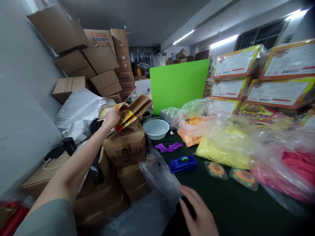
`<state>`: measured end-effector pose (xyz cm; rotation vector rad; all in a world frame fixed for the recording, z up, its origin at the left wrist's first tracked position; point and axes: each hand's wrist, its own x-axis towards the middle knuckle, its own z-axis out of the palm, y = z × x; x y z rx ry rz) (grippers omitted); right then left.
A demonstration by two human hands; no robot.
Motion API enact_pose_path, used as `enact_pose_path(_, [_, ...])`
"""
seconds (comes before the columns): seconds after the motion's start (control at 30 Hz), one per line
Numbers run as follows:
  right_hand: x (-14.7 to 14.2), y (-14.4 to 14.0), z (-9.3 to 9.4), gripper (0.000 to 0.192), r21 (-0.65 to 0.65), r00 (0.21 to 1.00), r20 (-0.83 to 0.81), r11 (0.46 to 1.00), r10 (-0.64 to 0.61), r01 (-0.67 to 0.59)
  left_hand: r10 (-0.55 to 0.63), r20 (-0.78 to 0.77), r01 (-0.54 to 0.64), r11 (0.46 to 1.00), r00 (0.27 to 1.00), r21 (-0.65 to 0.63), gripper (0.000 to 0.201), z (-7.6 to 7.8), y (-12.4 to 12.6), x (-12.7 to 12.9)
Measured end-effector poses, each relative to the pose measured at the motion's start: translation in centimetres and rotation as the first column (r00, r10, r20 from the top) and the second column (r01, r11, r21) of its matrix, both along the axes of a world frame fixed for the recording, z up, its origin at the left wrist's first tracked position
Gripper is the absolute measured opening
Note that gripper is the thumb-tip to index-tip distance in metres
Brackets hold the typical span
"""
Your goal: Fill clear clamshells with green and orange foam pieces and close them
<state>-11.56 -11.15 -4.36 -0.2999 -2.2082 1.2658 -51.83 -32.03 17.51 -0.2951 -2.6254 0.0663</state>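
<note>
On the left my outstretched left hand (pixel 112 117) is closed on a piece of yellow-and-red printed card (pixel 126 118) at the top of an open brown carton (pixel 126 147). The fingertips are partly hidden there. At the bottom, my right hand (pixel 198 209) is beside the dark green table edge, its thumb and fingers apart. The fingertips come up to a sheet of clear plastic film (pixel 159 170) that hangs over the edge; whether they touch it I cannot tell. A blue tape dispenser (pixel 183 164) and two burger-shaped packs (pixel 216 169) lie on the table beyond this hand.
A pale basin (pixel 156 128) and a purple cloth item (pixel 169 146) sit behind the dispenser. Plastic bags with yellow contents (pixel 221 150) and pink contents (pixel 297 167) line the right. Stacked cartons (pixel 100 59) lean at left; a green board (pixel 179 85) stands behind.
</note>
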Motion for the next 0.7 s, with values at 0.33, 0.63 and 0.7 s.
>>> enact_pose_path(0.33, [-30.6, -9.9, 11.2, 0.057, 0.694, 0.931, 0.068, 0.654, 0.36, -0.303, -0.177, 0.123, 0.187, 0.98, 0.976, -0.073, 0.043, -3.6, 0.9, -0.2])
enact_pose_path(0.63, [-38.0, -10.1, 7.8, 0.051, 0.731, 0.9, 0.121, 0.576, 0.418, -0.366, -0.165, 0.044, 0.164, 0.986, 0.985, 0.013, 0.044, 3.7, -4.1, -2.5])
enact_pose_path(0.7, [-36.8, -10.1, 7.8, 0.061, 0.725, 0.899, 0.106, 0.586, 0.424, -0.362, -0.137, -0.054, 0.139, 0.99, 0.989, 0.036, 0.059, 7.4, -5.3, -2.2])
